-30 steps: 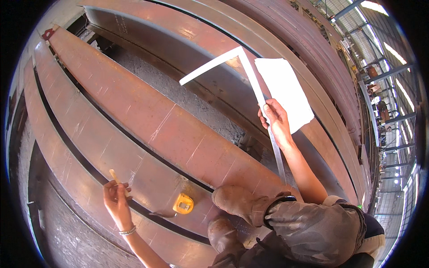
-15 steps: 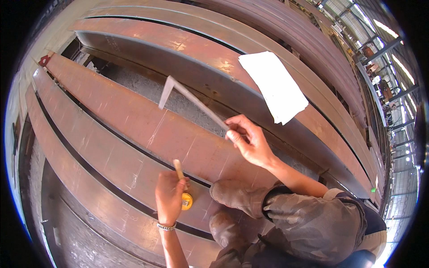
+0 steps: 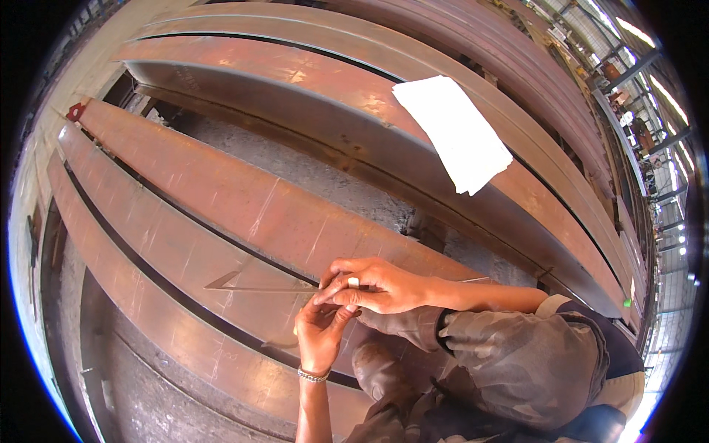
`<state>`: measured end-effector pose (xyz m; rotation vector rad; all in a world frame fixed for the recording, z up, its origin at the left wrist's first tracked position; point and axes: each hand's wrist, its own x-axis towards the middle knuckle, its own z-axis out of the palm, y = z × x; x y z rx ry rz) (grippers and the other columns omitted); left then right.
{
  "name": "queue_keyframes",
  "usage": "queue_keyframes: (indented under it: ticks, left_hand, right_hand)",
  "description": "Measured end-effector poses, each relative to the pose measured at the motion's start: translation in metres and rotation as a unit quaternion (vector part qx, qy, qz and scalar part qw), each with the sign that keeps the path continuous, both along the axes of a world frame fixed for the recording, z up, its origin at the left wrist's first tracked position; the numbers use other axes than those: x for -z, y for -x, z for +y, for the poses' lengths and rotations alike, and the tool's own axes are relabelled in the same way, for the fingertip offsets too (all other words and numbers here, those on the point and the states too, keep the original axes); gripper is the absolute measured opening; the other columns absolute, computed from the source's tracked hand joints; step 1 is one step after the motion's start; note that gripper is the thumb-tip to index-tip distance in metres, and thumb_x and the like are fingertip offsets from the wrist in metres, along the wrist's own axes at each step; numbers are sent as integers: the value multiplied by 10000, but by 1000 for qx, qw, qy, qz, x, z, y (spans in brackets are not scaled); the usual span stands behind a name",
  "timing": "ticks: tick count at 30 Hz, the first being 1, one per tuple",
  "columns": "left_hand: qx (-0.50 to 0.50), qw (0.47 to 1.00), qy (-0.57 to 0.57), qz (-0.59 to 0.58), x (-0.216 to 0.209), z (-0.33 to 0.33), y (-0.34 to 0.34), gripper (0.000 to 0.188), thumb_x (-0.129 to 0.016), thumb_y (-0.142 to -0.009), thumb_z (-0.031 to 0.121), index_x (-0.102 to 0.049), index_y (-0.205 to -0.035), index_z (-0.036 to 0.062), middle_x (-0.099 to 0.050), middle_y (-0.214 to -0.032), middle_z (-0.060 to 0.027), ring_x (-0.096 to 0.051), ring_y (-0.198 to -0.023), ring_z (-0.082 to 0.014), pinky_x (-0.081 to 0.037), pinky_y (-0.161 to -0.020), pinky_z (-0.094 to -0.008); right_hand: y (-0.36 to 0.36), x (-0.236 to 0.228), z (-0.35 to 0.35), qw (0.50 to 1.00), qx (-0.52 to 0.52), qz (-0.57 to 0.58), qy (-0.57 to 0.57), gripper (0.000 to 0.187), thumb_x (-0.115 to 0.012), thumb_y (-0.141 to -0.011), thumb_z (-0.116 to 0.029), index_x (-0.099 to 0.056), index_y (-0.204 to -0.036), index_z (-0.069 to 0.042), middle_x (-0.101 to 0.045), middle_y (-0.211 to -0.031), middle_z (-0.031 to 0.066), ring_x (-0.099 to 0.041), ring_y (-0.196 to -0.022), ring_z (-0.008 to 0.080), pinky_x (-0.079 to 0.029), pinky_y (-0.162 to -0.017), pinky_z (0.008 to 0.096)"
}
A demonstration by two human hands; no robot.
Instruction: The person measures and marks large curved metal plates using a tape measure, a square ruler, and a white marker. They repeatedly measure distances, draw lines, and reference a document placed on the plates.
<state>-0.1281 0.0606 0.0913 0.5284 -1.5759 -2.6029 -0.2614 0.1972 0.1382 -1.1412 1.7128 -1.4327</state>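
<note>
My two hands meet above the rusty steel beams, fingertips touching. A thin metal square [image 3: 258, 289], an L-shaped tool, stretches leftward from them over the middle beam [image 3: 170, 251]. My left hand [image 3: 317, 336], with a chain bracelet at the wrist, is closed at the square's end; the right fingers overlap there and partly hide the grip. Between the bent fingers of my right hand [image 3: 384, 286] sits a short pale stick [image 3: 354, 282] that looks like chalk. Beside the left palm a yellow sliver shows, too hidden to identify.
White paper sheets [image 3: 454, 136] lie on a raised beam [image 3: 295, 118] ahead. Dark gaps run between the long beams, some bearing pale marked lines. My boots [image 3: 380, 369] rest on the nearer beams. More steel [image 3: 413, 29] is stacked at the back.
My right hand has come down and left with the square to meet my left hand. The pale stick, earlier in my left hand, now shows between the right fingers. The yellow tape measure is mostly hidden.
</note>
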Motion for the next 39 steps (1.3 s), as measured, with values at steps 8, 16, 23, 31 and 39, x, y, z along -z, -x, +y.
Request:
queue_keyframes:
  ticks: [8,16,23,31,39]
  left_hand:
    - [-45,998,38,-20,-1,-19,-18,589,-750,-928,131,-466,-1412,-49,-578,-1363,-194,-603,-1211,-256,-517,-1012,-394]
    - [-46,987,80,134,-26,-14,-25,440,-594,-1026,322,-537,-1293,-23,-563,-1388,-272,-563,-1291,-378,-459,-1068,-503]
    - [-280,956,88,22,-34,-59,-49,416,-475,-1082,379,-589,-1144,-16,-670,-1058,-149,-655,-944,-210,-533,-872,-350]
    - [-494,852,169,-21,-48,-119,-67,378,-486,-1078,404,-583,-1043,40,-555,-749,-49,-555,-728,-135,-487,-732,-290]
    - [-508,820,244,-99,-43,-135,-88,417,-543,-1052,413,-619,-1132,11,-492,-688,7,-435,-660,-88,-382,-663,-254]
  right_hand:
    - [-13,-2,8,996,-24,85,-13,163,-646,-988,-219,-689,-1033,-68,-630,-1132,111,-660,-954,314,-531,-796,388]
    - [-17,-9,6,985,-95,145,19,156,-687,-952,-211,-667,-1042,-85,-650,-1151,98,-676,-962,303,-544,-775,396]
    - [-10,-16,3,993,61,28,101,182,-612,-1017,-210,-667,-1006,-37,-705,-913,99,-703,-816,193,-547,-724,313]
    - [4,-13,14,975,194,-27,-106,271,-467,-1098,-228,-639,-1130,-21,-514,-664,-14,-464,-605,62,-410,-567,261]
    - [-5,4,7,979,172,15,-113,185,-545,-1062,-197,-627,-1108,-39,-503,-659,44,-474,-594,105,-422,-572,291]
